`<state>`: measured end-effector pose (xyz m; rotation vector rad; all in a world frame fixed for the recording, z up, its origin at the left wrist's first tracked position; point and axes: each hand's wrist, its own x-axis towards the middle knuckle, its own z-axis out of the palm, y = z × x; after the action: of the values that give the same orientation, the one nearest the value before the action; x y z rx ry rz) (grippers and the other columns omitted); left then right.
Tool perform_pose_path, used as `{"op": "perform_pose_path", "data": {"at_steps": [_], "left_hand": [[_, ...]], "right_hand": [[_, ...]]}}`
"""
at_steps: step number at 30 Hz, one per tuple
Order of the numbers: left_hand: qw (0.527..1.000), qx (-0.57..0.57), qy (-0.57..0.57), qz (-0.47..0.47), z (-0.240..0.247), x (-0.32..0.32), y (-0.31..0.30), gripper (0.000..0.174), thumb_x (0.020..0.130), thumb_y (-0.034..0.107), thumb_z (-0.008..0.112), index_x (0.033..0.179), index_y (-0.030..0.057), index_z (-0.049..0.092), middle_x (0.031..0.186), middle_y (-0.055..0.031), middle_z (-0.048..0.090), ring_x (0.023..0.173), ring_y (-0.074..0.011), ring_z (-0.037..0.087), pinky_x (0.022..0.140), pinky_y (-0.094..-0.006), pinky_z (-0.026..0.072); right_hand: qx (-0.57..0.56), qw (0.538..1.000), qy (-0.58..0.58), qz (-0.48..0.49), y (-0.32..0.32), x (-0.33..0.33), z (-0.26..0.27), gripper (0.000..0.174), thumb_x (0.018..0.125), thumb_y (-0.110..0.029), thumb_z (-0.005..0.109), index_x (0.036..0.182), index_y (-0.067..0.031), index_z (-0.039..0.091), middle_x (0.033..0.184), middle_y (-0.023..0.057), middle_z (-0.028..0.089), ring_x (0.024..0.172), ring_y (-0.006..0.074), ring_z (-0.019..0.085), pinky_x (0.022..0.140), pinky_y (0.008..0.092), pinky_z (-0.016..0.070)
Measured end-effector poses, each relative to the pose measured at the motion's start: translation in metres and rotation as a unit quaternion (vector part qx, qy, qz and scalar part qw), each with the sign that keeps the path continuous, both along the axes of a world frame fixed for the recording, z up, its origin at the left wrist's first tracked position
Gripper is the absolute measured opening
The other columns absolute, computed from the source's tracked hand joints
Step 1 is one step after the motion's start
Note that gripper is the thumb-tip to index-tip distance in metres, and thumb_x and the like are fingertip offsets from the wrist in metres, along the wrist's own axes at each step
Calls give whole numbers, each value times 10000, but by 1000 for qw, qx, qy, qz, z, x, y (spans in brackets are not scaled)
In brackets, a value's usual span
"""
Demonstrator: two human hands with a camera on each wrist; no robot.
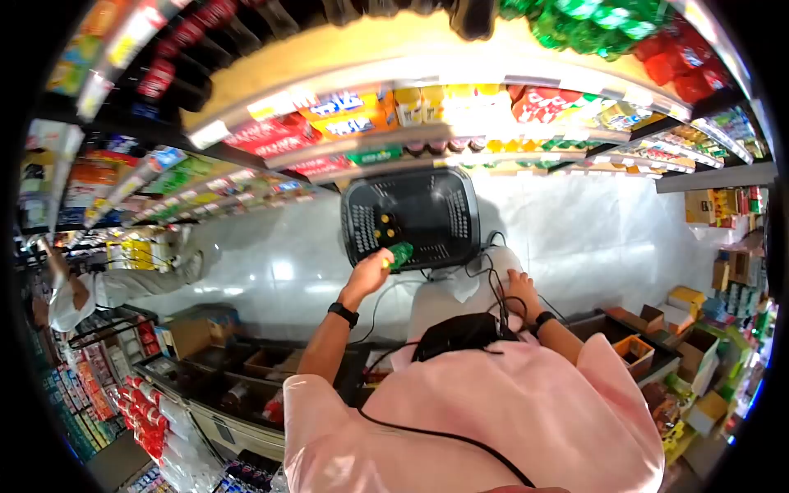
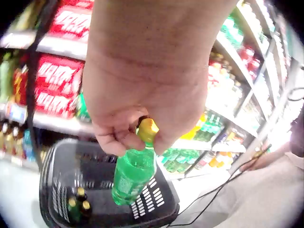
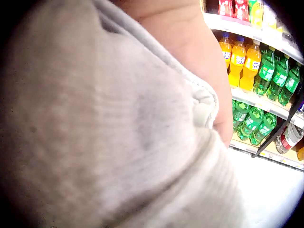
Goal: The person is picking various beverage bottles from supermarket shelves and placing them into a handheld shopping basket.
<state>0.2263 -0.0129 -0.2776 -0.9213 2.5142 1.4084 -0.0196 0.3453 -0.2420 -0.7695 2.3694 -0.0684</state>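
A green bottle with a yellow cap (image 1: 401,255) (image 2: 134,175) is gripped at its neck by the left hand (image 1: 366,275) (image 2: 147,104), tilted over the near left side of the black basket (image 1: 460,257) (image 2: 51,190). Inside the basket, at its left, stand several dark bottles with gold caps (image 1: 385,227) (image 2: 81,205). The right hand (image 1: 521,289) (image 3: 190,42) rests on the trousered leg (image 3: 118,118); in the right wrist view its fingers are hidden by cloth, and no object shows in it.
Shelves of drinks (image 1: 460,66) stand beyond the basket. Orange and green bottles (image 3: 247,66) fill shelves in the right wrist view. Black cables (image 1: 493,271) hang near the leg. Another person (image 1: 82,300) is at the far left. Open boxes (image 1: 205,329) lie behind.
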Motion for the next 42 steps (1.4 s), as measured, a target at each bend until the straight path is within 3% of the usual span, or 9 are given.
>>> {"op": "perform_pose_path", "data": {"at_steps": [2,11,13,15,25,31,34,37,42], "left_hand": [[992,-56,11,-114,53,-3,-7,235,886,83,600,1105,138,536,984,-192,653,972,-432,633,817,-526,490],[930,-221,-7,-296,266,-79,-13,213,901,171,604,1104,127,556,886,-178,670,880,-402,646,733,-516,484],[932,-225,7,-284,297,-83,-6,232,878,180,637,1096,143,566,822,-169,671,820,-410,652,698,-522,487],[935,-233,37,-264,329,-86,-2,224,865,172,650,1076,146,578,841,-162,674,816,-408,655,694,-514,495],[947,-201,238,-84,482,-142,-10,279,1039,296,525,992,31,598,826,5,556,789,-77,489,721,-251,433],[919,-19,393,33,481,-183,-31,296,1031,312,562,1088,43,672,806,79,553,691,-6,448,599,-185,376],[906,38,416,67,473,-184,-17,284,1041,279,547,1157,38,645,815,61,586,657,-11,476,536,-196,364],[908,72,410,49,449,-182,0,337,1055,299,507,1240,39,614,970,19,623,825,-54,536,677,-225,452],[912,214,345,-55,420,-169,40,621,995,142,546,1542,52,265,1485,-98,438,1344,-224,431,1105,-354,357]], "right_hand": [[-6,988,-7,156,3,-14,-12,554,845,-420,665,1303,-125,562,1258,266,553,1163,491,538,926,583,491],[13,988,-143,51,-44,-62,-39,648,815,-477,614,1292,-39,625,1300,224,625,1219,388,586,1033,417,460],[-67,961,-131,232,-48,-112,-128,589,853,-468,600,1264,-48,643,1221,233,660,1161,379,622,983,430,489],[-89,988,-109,64,-85,-88,61,512,888,-404,643,1253,-46,639,1142,231,685,1083,371,657,923,426,518],[-517,793,-248,205,-184,-44,308,793,833,-147,774,1506,-29,370,1484,134,481,1334,222,467,1112,338,373],[-644,616,-446,84,-202,-31,332,654,850,-96,743,1417,19,440,1368,126,534,1278,205,497,1091,334,386],[-642,633,-432,33,-200,-29,330,547,849,-30,708,1350,12,492,1318,88,558,1221,163,526,1040,319,425],[-671,664,-317,90,-201,-46,326,482,883,-46,636,1338,24,493,1278,91,582,1185,164,544,1024,306,427],[-648,477,-592,-46,-198,-56,326,600,829,-257,626,1348,14,495,1253,122,622,1105,236,636,976,374,504]]}}
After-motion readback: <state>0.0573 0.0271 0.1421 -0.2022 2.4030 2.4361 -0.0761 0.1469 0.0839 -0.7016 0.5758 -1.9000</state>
